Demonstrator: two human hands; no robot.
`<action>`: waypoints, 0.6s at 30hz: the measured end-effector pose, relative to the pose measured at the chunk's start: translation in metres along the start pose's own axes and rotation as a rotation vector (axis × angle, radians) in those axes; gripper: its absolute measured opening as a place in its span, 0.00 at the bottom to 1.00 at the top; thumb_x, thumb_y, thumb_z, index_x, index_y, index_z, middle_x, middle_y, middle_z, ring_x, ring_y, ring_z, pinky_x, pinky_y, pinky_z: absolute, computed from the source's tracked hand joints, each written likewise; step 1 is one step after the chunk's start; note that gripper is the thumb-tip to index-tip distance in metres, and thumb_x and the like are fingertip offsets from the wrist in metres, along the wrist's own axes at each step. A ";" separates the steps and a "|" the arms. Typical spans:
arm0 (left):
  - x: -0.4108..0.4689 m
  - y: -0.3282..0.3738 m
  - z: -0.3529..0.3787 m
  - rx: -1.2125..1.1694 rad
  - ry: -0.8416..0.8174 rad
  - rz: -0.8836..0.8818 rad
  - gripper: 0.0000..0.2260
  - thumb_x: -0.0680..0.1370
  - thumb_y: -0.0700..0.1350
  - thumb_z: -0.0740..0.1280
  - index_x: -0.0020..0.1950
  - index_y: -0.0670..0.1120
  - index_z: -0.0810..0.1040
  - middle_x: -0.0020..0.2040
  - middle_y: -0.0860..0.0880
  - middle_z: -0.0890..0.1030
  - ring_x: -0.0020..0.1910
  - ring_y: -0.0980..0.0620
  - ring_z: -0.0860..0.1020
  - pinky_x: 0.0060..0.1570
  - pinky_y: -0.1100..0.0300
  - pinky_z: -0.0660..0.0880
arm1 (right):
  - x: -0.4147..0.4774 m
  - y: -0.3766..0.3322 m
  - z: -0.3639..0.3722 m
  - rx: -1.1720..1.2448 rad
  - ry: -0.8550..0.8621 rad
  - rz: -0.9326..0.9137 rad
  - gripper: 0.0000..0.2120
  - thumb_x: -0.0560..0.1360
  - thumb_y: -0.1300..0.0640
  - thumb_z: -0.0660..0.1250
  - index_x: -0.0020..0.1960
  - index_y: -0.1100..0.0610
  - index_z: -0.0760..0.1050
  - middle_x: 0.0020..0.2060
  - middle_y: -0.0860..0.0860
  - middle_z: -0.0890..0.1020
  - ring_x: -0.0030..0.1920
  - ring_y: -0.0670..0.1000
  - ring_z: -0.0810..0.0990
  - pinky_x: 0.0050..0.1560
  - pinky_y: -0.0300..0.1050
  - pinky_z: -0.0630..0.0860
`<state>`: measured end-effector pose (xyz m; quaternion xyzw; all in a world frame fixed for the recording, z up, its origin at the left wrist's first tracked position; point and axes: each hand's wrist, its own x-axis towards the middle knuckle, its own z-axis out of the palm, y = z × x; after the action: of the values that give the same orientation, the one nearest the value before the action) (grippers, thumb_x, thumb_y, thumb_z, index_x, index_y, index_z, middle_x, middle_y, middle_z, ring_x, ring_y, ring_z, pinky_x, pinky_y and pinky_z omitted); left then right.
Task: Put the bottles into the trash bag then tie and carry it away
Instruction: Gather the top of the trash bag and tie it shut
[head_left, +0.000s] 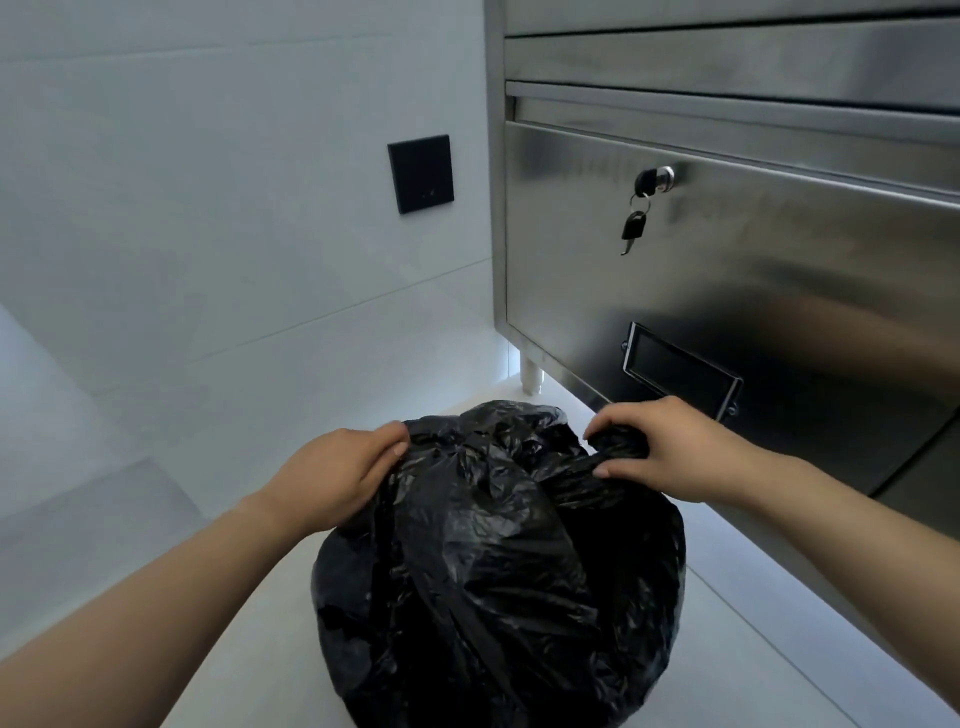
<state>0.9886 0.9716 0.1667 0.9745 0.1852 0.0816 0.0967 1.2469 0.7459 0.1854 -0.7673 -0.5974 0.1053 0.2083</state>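
Here, the bulging black plastic trash bag (498, 561) is being held on the pale floor (779, 639): a twisted flap is being clenched by the right hand (660, 447), the opposite edge gripped by the left hand (337, 473), flaps lying apart across the top.

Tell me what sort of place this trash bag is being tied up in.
Likely a commercial kitchen or service room: a stainless steel cabinet with keys hanging in its lock, pale tiled walls, and a black wall plate.

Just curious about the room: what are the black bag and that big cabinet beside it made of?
The trash bag looks like thin glossy black plastic film: it crinkles and catches highlights. The cabinet seems to be brushed stainless steel, judging by its blurred grey reflections.
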 end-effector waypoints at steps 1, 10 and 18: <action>0.000 0.002 -0.001 -0.063 0.053 -0.035 0.09 0.81 0.52 0.52 0.47 0.51 0.68 0.33 0.51 0.77 0.34 0.48 0.74 0.38 0.52 0.71 | 0.000 -0.004 -0.001 0.102 0.054 0.008 0.14 0.68 0.49 0.74 0.52 0.44 0.77 0.43 0.40 0.81 0.45 0.38 0.78 0.48 0.34 0.72; 0.030 0.061 -0.004 -0.737 0.249 -0.098 0.12 0.76 0.61 0.55 0.47 0.56 0.72 0.35 0.56 0.74 0.36 0.54 0.70 0.42 0.53 0.69 | 0.012 -0.051 0.014 0.717 0.307 0.011 0.07 0.71 0.57 0.71 0.47 0.48 0.77 0.36 0.38 0.80 0.39 0.37 0.77 0.46 0.31 0.71; 0.012 0.042 0.011 -0.709 0.223 -0.213 0.07 0.80 0.47 0.60 0.43 0.50 0.72 0.35 0.54 0.75 0.35 0.56 0.71 0.41 0.58 0.67 | 0.007 -0.026 0.039 0.621 0.514 0.240 0.17 0.65 0.53 0.76 0.38 0.54 0.67 0.23 0.38 0.76 0.24 0.38 0.71 0.29 0.31 0.66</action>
<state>1.0167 0.9358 0.1666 0.8411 0.2553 0.2354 0.4148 1.2101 0.7654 0.1630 -0.7335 -0.3722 0.1091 0.5581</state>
